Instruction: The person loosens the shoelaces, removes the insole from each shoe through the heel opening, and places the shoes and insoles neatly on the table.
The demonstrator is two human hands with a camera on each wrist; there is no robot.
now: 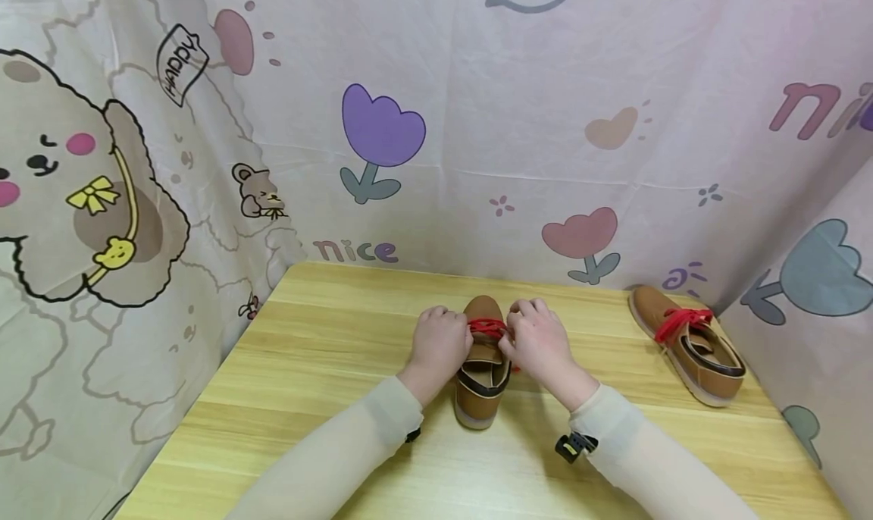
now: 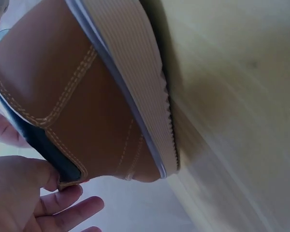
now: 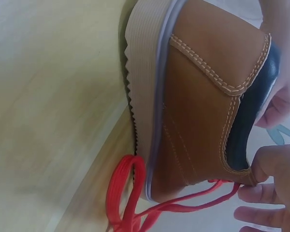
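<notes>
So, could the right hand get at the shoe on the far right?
Probably, once it lets go: the right hand pinches the middle shoe, but no object shows between that hand and the other shoe.

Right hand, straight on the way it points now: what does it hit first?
The brown shoe between the hands: the right hand pinches its edge beside the red laces. Past it, possibly the left hand; depth is unclear.

A: Centre lace-up shoe [image 1: 483, 353]?
B: Tan-brown, laces [image 3: 115, 191] red, collar [image 3: 249, 111] black, sole [image 3: 142, 72] beige, stitching [image 3: 203, 66] pale.
A: Other shoe [image 1: 718, 382]?
B: Same tan, same red.
A: Tabletop [image 1: 327, 338]?
B: Yellow wood grain.
A: Curtain [image 1: 464, 42]?
B: Off-white, purple tulip [image 1: 383, 130], pink tulip [image 1: 581, 233], brown bear print [image 1: 255, 194]. Sleeves [image 1: 341, 448] cream.
</notes>
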